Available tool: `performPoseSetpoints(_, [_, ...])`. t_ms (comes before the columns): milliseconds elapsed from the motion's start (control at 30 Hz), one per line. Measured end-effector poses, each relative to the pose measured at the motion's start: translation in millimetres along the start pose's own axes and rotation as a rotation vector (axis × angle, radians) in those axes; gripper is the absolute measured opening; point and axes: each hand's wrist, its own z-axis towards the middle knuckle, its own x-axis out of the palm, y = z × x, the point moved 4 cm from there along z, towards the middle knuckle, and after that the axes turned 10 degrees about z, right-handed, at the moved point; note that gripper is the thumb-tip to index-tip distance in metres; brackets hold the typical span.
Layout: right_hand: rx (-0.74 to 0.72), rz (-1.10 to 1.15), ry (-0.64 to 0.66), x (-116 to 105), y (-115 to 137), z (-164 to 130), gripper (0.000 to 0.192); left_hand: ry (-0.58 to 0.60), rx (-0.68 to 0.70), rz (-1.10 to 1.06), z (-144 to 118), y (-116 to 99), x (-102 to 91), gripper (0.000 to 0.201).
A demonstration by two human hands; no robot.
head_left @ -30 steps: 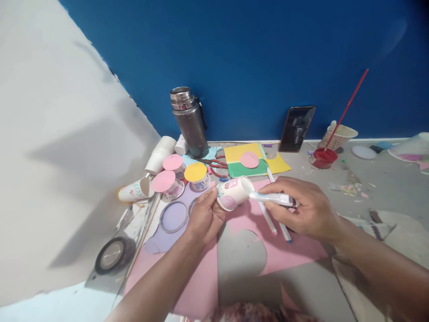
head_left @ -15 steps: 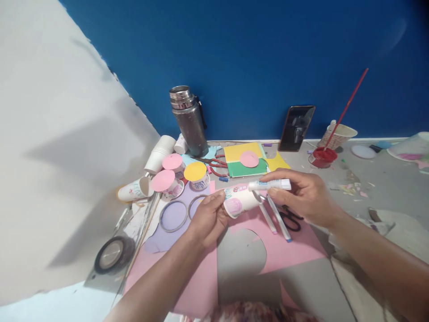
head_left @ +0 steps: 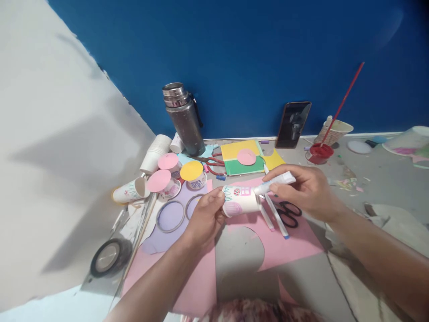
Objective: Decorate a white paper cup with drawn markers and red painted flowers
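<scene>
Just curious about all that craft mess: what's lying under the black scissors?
The black scissors lie on pink paper. The right hand hides their blades.

The left hand (head_left: 204, 217) holds a paper cup (head_left: 240, 200) lying on its side, over a big sheet of paper (head_left: 284, 243) on the floor (head_left: 378, 179). The right hand (head_left: 306, 190) is just right of the cup and holds a glue tube (head_left: 276, 182) whose tip touches the cup's open end. Scissors (head_left: 290, 211) lie on the sheet under the right hand. Left of the cup lie two rings (head_left: 170, 216). Farther left lies a roll of tape (head_left: 107, 256). Far off, by the wall (head_left: 251, 58), a flask (head_left: 182, 118) stands on the left, and a phone (head_left: 293, 124) leans on the wall to its right.
</scene>
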Motion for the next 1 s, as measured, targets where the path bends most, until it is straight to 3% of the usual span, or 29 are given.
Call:
performPoseSetpoints(300, [-0.003,-0.054,-0.016,-1,5,1,0.016,0.033,0.164,0.355,-8,-5,0.2,0.050])
performPoseSetpoints(467, [0.045,-0.099,-0.068,-6,-3,3,0.019,0.072,0.219,0.388,-13,-6,4.0,0.052])
performPoseSetpoints(700, [0.111,-0.054,-0.124,-13,-10,12,0.024,0.078,0.141,0.133,-9,-2,3.1,0.048])
performPoseSetpoints(867, [0.185,0.149,-0.128,-9,-26,14,0.030,-0.024,0.076,-0.191,-2,-4,6.3,0.043])
performPoseSetpoints(1000, [0.220,0.258,-0.162,-3,-35,12,0.030,-0.104,0.048,-0.302,2,-4,5.5,0.042])
